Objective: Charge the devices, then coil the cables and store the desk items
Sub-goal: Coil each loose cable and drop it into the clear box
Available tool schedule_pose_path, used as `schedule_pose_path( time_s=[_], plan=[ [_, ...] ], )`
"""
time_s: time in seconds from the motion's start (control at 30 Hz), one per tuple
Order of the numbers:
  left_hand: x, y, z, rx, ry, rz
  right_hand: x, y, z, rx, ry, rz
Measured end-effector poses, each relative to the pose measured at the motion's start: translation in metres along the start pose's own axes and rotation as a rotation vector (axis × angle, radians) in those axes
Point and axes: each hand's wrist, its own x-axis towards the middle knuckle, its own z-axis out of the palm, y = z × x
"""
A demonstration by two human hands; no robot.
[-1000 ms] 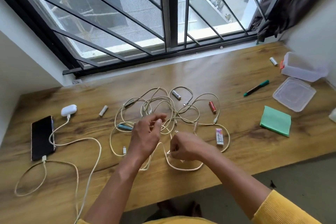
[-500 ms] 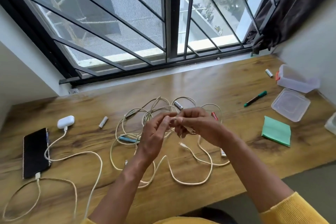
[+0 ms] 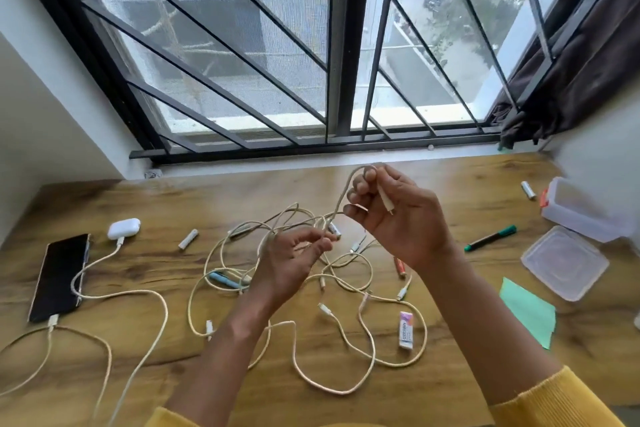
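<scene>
Yellow knit sleeves (image 3: 550, 399) frame the near edge of a wood-grain worktop (image 3: 450, 388), where pale braided cables (image 3: 372, 354) lie in a loose tangle of loops across the middle, their small white plugs scattered among them. A rectangular eraser (image 3: 405, 329) in a printed wrapper sits inside one loop toward the near right, and a mint-green sheet of paper (image 3: 528, 310) lies flat near the right edge. At the left edge a black slab of a phone (image 3: 57, 276) rests with a cable plugged into its near end; just beyond it a glossy white, rounded earbud case (image 3: 123, 228) is also plugged in. Above the tangle, the left hand (image 3: 291, 265) is raised with fingers curled, pinching a strand of cable at its fingertips. The right hand (image 3: 398, 218), higher and farther out, grips the same lifted cable (image 3: 341, 198), which arches over its fingers, the tapered plug end hanging across the palm. A blue pen (image 3: 223, 281) and an orange cylinder (image 3: 400, 267) lie among the loops, a white battery (image 3: 188, 239) to the left of them. Toward the far right corner sit a green-capped marker (image 3: 490, 238), a clear square plastic lid (image 3: 564, 262), a translucent box (image 3: 581, 215) with an orange clasp and another battery (image 3: 528, 190). Beyond the far edge, black metal bars (image 3: 332, 45) cross a meshed window beside a dark curtain (image 3: 588, 62).
</scene>
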Motion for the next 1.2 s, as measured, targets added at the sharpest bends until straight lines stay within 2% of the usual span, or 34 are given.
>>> schedule_pose_path(
  time_s=[0.13,0.33,0.53,0.73,0.83,0.9,1.1,1.2],
  plan=[
    [0.018,0.019,-0.004,0.05,0.082,0.064,0.001,-0.007,-0.026,-0.106,0.036,0.073],
    [0.051,0.058,-0.008,0.058,0.21,0.171,0.005,0.023,-0.056,-0.325,0.219,0.221],
    [0.066,0.079,0.001,-0.163,0.186,0.111,0.008,0.042,-0.046,-0.564,0.054,0.233],
    [0.065,0.078,0.006,-0.21,0.158,0.05,0.025,0.052,-0.021,-0.91,0.008,0.122],
    [0.06,0.068,0.002,-0.136,0.172,0.013,0.028,0.048,-0.016,-0.878,0.021,0.079],
    [0.054,0.056,-0.004,-0.167,0.16,-0.015,0.029,0.041,-0.016,-0.849,0.045,0.017],
    [0.027,0.021,-0.008,-0.045,0.041,-0.103,0.03,0.001,-0.013,-0.753,0.112,-0.156],
    [0.017,0.009,-0.005,-0.039,0.005,-0.123,0.028,-0.017,-0.014,-0.707,0.139,-0.174]
  ],
)
